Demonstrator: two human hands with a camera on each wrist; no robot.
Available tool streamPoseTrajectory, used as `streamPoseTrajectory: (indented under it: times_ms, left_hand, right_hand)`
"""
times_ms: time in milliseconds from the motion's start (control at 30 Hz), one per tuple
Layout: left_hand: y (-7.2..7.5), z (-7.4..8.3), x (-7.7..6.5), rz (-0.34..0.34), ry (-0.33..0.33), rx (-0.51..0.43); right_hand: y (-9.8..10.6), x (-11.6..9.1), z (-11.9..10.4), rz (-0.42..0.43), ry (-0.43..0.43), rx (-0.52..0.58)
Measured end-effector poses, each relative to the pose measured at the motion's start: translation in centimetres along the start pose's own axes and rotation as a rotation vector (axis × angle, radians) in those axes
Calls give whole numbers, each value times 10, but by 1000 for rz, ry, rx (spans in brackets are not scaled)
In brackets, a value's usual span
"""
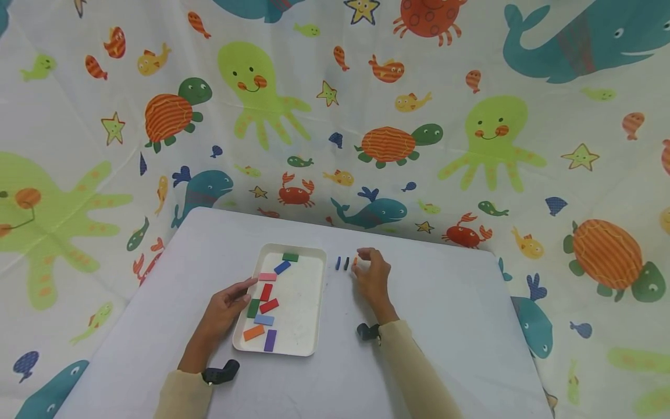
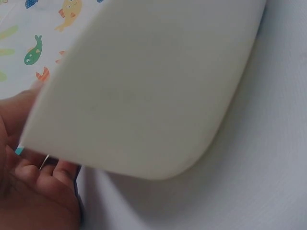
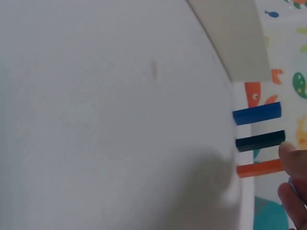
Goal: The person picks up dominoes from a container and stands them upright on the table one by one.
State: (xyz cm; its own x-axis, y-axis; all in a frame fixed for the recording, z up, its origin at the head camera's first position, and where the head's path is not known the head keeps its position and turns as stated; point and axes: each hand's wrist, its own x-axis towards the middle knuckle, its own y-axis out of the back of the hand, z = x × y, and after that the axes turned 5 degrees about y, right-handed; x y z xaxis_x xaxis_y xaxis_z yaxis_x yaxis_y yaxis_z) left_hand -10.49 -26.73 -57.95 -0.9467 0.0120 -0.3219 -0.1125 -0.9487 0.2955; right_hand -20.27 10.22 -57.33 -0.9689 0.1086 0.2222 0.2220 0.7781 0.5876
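My left hand (image 1: 221, 308) is at the left rim of a white tray (image 1: 299, 297), its index finger and thumb over the edge. In the left wrist view the tray's wall (image 2: 144, 96) fills the middle, with fingers curled at its edge. My right hand (image 1: 374, 282), right of the tray, pinches an orange block (image 3: 259, 168) between finger and thumb; its far end is hidden by the fingertips. Beside it in a row stand a dark green block (image 3: 260, 141) and a blue block (image 3: 257, 114), narrow and evenly spaced.
Several flat coloured blocks lie along the tray's left half, among them a pink block (image 1: 268, 277), a purple block (image 1: 270, 340) and a light blue block (image 1: 264, 320). The white table (image 1: 445, 326) meets a sea-animal curtain (image 1: 314, 105) behind.
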Motion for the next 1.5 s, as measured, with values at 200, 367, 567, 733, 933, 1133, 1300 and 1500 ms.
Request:
streamPoseTrajectory:
  times_ms: [200, 367, 567, 733, 933, 1133, 1300, 1500]
  left_hand:
    - [0, 0, 0, 6, -1, 2]
    - [0, 0, -1, 4, -9, -5]
    - [1, -3, 0, 4, -14, -15]
    - [1, -5, 2, 8, -23, -4]
    - [1, -3, 1, 4, -6, -5]
    - [1, -1, 1, 1, -13, -6]
    - [1, 0, 2, 2, -7, -27]
    - [0, 0, 2, -3, 20, -43]
  right_hand:
    - [3, 2, -18, 29, 61, 19]
    - [2, 1, -35, 24, 114, 56]
    - [-3, -1, -52, -2, 201, 70]
    - [-7, -2, -63, -40, 272, 95]
    - [-17, -4, -71, -105, 290, 83]
    - [-29, -4, -81, -183, 293, 47]
    - [-42, -2, -87, -235, 327, 20]
    - [-56, 0, -95, -293, 314, 21]
